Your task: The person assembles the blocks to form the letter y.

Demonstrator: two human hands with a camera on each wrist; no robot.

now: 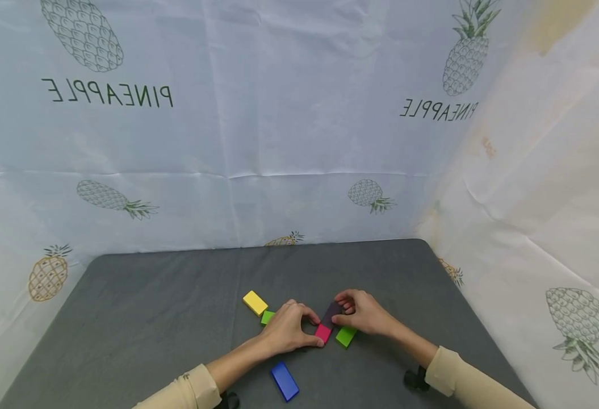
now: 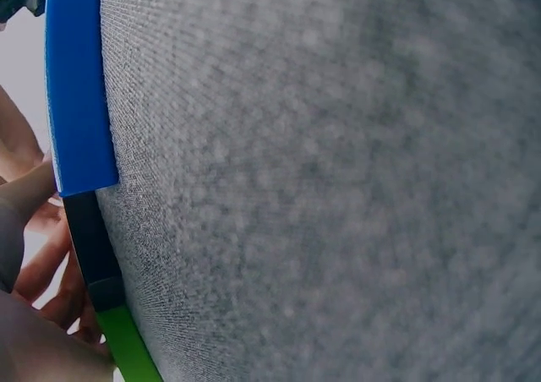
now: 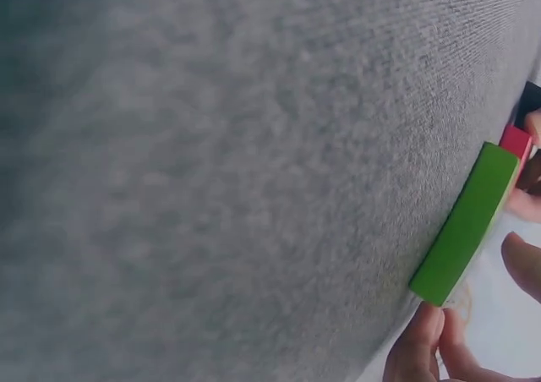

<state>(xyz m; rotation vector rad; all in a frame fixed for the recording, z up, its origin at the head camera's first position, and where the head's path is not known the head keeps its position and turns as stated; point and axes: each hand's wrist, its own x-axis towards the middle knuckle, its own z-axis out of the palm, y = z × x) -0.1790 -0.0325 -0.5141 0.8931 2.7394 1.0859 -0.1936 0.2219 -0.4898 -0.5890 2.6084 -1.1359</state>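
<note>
A small pink block (image 1: pixel 323 333) lies on the grey table, its far end against a dark purple block (image 1: pixel 331 313). My left hand (image 1: pixel 288 328) holds the pink block, thumb at its near end and index finger by its far left side. On the right, my right hand (image 1: pixel 364 313) pinches the dark block between thumb and fingers. Just below that hand lies a green block (image 1: pixel 346 337), close to the pink one but apart. The right wrist view shows this green block (image 3: pixel 467 226) large, hiding the dark block from sight.
A yellow block (image 1: pixel 255 303) and a second green block (image 1: pixel 267 317) touch or nearly touch, left of my left hand. Nearer to me lies a blue block (image 1: pixel 284 382). A pineapple-print cloth (image 1: pixel 289 136) rises behind the grey table (image 1: pixel 176 307).
</note>
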